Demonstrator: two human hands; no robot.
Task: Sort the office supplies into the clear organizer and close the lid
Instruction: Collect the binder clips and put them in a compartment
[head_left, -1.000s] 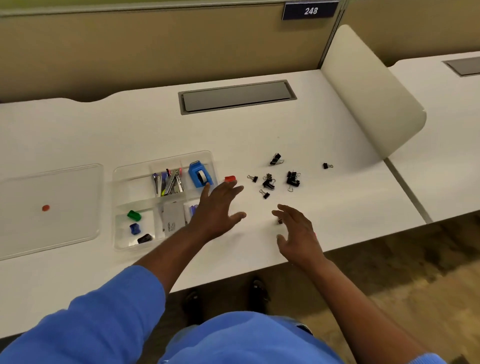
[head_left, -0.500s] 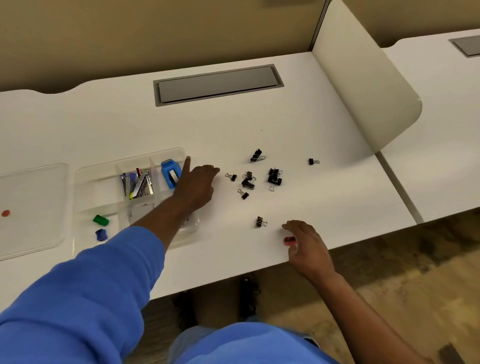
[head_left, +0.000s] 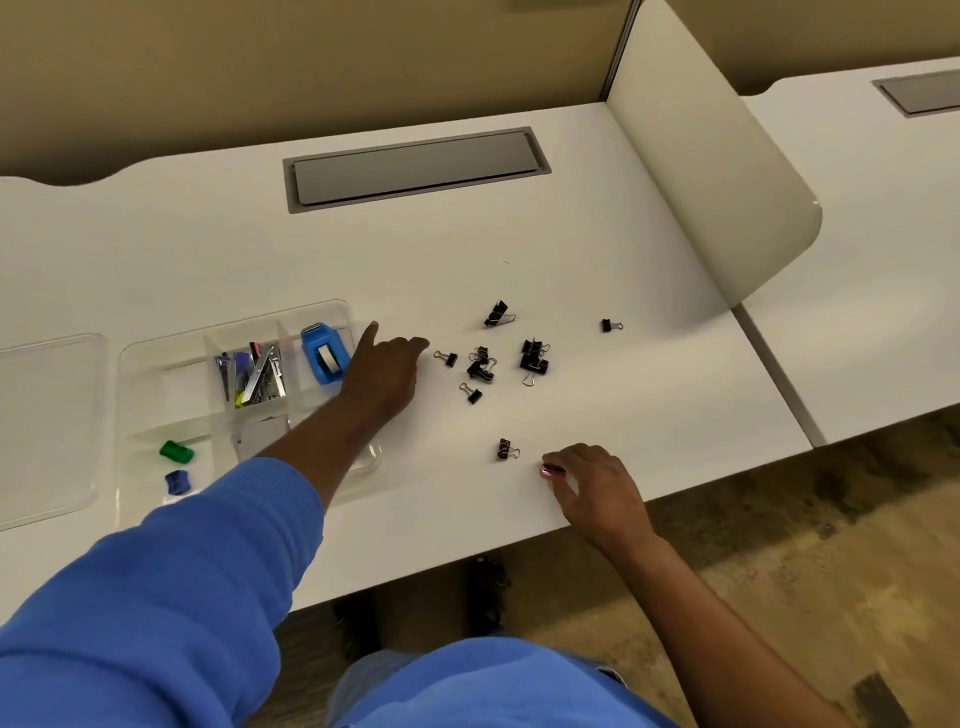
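The clear organizer (head_left: 136, 358) lies on the white desk (head_left: 597, 415) at the left. It holds a blue tape dispenser (head_left: 323, 356), metal tools (head_left: 254, 371), a green piece (head_left: 176, 451) and a blue piece (head_left: 177, 481). Its clear lid (head_left: 52, 415) lies flat further left. Several black binder clips (head_left: 535, 356) are scattered at mid-desk, and one (head_left: 507, 449) lies nearer the front. My left hand (head_left: 387, 369) curls down beside the organizer's right rim; whatever is beneath it is hidden. Near the front edge, my right hand (head_left: 592, 486) pinches a small red piece (head_left: 550, 471).
A grey cable hatch (head_left: 415, 169) is set into the desk at the back. A curved white divider panel (head_left: 711, 208) rises along the desk's right side, with another desk beyond it. One lone clip (head_left: 610, 326) lies near the divider.
My left hand reached forward and curled over the spot where a small red piece lay. My right hand drew back toward the front edge and now pinches a small red piece.
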